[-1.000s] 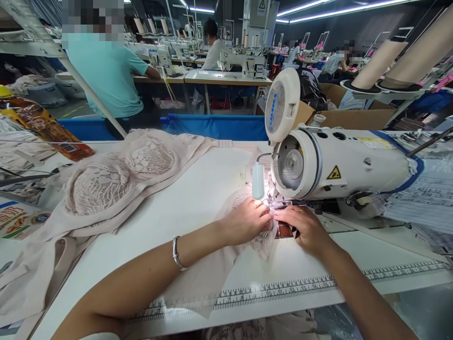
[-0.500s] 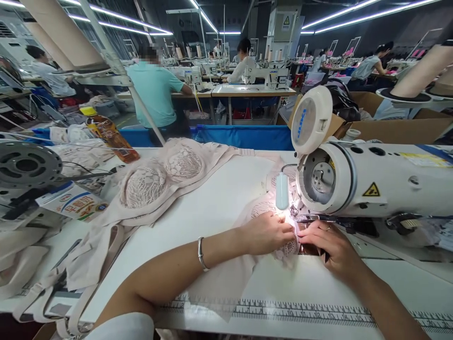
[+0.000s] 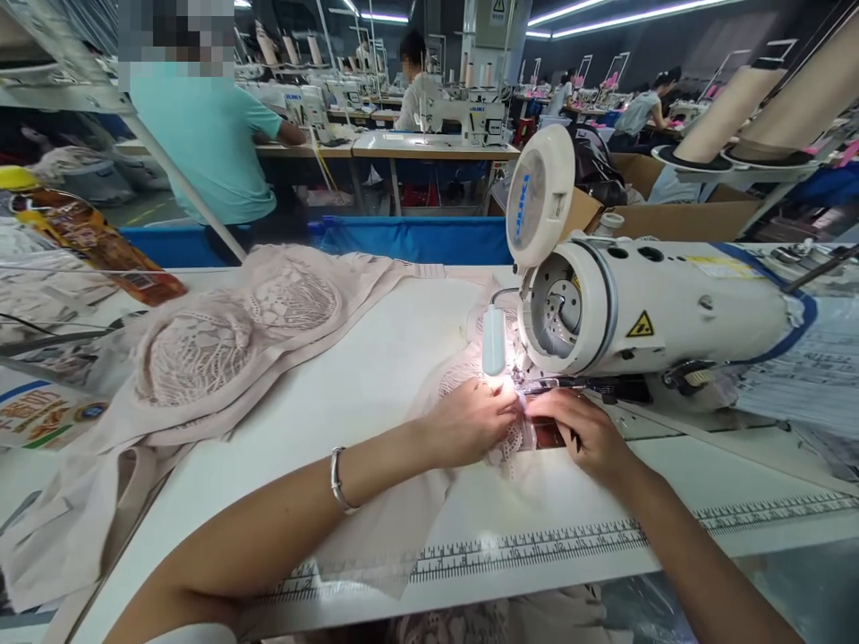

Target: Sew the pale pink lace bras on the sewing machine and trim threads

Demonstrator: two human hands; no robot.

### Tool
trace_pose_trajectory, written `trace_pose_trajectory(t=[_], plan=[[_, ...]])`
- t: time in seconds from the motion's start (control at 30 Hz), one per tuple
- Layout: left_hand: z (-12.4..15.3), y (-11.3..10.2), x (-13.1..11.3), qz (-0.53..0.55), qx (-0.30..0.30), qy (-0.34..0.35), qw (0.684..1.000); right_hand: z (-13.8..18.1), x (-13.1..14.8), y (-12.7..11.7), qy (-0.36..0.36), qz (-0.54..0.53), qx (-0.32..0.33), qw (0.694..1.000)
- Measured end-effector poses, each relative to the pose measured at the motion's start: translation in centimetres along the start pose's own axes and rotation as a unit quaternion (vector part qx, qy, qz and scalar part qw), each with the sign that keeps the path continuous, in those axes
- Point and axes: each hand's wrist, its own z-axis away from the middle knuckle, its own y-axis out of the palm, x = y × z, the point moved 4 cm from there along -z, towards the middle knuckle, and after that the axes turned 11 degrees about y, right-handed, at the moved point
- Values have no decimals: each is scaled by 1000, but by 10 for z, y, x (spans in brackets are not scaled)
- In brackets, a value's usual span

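Note:
A pale pink lace bra piece [image 3: 462,374] lies under the needle area of a white sewing machine [image 3: 698,309], with its sheer mesh [image 3: 393,532] spread toward the table's front edge. My left hand [image 3: 466,420] presses and pinches the lace beside the needle, fingers bent together. Close on its right, my right hand [image 3: 581,429] holds the edge of the same piece with its fingertips. A small dark object shows in the right palm, too hidden to name. A small lamp [image 3: 494,342] lights the fingertips. The needle itself is lost in glare.
Another pale pink bra [image 3: 194,358] lies on the left of the white table, its straps trailing forward. Behind it leans a yellow-capped bottle [image 3: 100,241]. A printed packet [image 3: 50,411] is at far left. A ruler strip [image 3: 537,546] runs along the front edge. Co-workers sit beyond.
The view has turned right and slightly down, so the scene sits further left. Both hands stay at the lace by the needle, with little visible change in their grip.

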Motion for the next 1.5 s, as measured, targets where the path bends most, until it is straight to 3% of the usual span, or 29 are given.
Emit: trace_pose_trajectory(t=[0.1, 0.23, 0.43, 0.77, 1.23, 1.3, 1.43, 1.5], plan=[[0, -1, 0, 11, 6, 1, 1000, 1, 2, 1, -65, 26, -5, 998], [0, -3, 0, 7, -7, -3, 1000, -1, 8, 0, -97, 43, -18, 994], [-2, 0, 2, -1, 4, 9, 1000, -1, 7, -1, -88, 72, -40, 993], [1, -1, 5, -21, 9, -38, 999, 6, -9, 6, -52, 138, -22, 989], [4, 1, 5, -70, 17, -104, 992, 7, -10, 7, -61, 119, -23, 991], [2, 2, 3, -76, 5, -84, 994, 7, -11, 7, -53, 130, -19, 990], [-4, 4, -9, -21, -5, 41, 999, 4, -6, 5, -56, 133, -27, 989], [-5, 6, -13, -4, 3, 66, 998, 2, -1, 3, -68, 123, -38, 989]])
